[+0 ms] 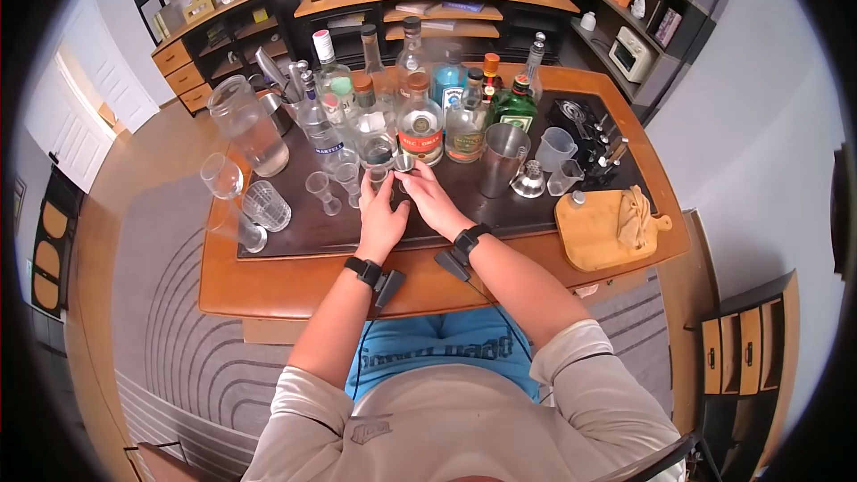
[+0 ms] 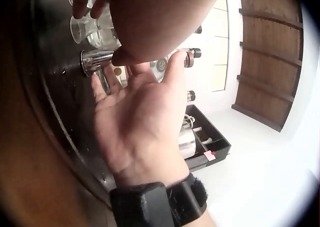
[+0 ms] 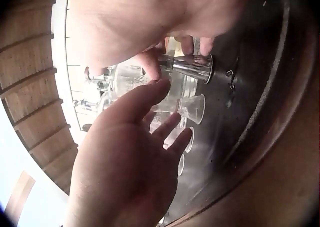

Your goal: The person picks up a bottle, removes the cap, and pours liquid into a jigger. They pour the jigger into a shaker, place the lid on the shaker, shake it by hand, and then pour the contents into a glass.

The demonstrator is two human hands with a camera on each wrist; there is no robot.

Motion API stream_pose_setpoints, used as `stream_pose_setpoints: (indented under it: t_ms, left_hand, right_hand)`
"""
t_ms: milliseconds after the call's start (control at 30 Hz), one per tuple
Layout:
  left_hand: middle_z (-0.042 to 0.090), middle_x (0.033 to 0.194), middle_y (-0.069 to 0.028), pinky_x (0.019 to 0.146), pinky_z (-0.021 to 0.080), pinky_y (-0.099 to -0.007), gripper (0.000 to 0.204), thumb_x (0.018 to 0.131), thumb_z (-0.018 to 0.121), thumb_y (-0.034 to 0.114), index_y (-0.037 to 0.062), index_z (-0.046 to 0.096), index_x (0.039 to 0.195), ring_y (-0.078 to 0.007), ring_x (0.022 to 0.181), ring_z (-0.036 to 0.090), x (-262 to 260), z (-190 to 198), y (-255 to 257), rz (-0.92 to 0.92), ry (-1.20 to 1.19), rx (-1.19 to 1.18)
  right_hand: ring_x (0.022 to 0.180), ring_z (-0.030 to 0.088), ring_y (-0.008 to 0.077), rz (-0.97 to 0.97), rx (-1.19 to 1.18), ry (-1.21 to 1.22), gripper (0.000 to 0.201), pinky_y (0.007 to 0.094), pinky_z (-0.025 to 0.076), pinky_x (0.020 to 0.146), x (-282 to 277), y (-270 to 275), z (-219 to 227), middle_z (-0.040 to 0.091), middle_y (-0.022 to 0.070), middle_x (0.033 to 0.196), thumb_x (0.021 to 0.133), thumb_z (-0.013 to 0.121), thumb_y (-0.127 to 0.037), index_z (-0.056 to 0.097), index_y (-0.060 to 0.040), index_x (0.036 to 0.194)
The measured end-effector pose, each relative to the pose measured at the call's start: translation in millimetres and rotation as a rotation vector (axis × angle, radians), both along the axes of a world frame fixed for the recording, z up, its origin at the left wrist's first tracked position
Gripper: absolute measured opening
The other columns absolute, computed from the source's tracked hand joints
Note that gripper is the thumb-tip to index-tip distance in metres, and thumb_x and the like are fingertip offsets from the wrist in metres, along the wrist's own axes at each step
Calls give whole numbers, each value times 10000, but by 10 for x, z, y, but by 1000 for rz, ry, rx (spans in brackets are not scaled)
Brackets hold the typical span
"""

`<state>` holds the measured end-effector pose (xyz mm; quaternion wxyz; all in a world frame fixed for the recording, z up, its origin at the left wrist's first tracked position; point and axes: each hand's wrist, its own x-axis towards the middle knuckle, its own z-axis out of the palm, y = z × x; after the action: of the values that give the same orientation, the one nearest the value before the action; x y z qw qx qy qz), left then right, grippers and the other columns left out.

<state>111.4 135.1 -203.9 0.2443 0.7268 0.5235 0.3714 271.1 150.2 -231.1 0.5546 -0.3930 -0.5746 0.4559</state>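
Both hands work close together near the front of the bottles. My right hand [image 1: 436, 203] holds a metal jigger [image 3: 196, 68] between thumb and fingers, its wide end down at the dark mat. Just to the left, my left hand [image 1: 382, 225] has its thumb and fingers around a small clear glass [image 3: 196, 108], which stands beside the jigger. In the left wrist view the jigger [image 2: 94, 62] is partly covered by the left hand [image 2: 157, 22], with the right hand's fingers [image 2: 112, 81] behind it. Two small stemmed glasses [image 1: 319, 186] stand further left.
Behind the hands stand several liquor bottles [image 1: 420, 129]. Left are a large jar [image 1: 259, 138], a cut tumbler [image 1: 268, 205] and a tall glass [image 1: 221, 176]. Right are a steel shaker tin [image 1: 504, 161], a strainer top [image 1: 528, 180], plastic cups [image 1: 557, 150] and a cutting board [image 1: 594, 236] with a cloth.
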Motion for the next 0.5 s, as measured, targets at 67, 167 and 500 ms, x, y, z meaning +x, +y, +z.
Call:
stream_pose_setpoints:
  t_ms: [67,167,500]
  left_hand:
    - [227,1736,-317,1275,319,-532,736,909,777,201,39,538,1586,-530,1553,327,0,-13,23,14,17,8]
    - [179,1738,-354,1285,310,-516,752,923,769,209,35,508,1605,-530,1567,312,-20,-41,23,9,27,-12]
    - [309,1721,-261,1195,449,-460,721,960,779,159,74,492,1616,-409,1458,507,-301,326,-1078,-251,-18,-22]
  right_hand:
    - [1522,439,273,31,-72,-14,464,407,341,1279,-4,-33,164,371,118,1682,1174,490,-277,647,51,1462]
    - [1526,439,283,27,-58,-21,477,425,328,1285,3,-15,154,372,129,1695,1176,485,-309,656,32,1462]
    - [1195,666,196,-172,-8,-129,290,336,573,998,540,-1252,368,585,134,1445,1064,704,-143,723,-7,1320]
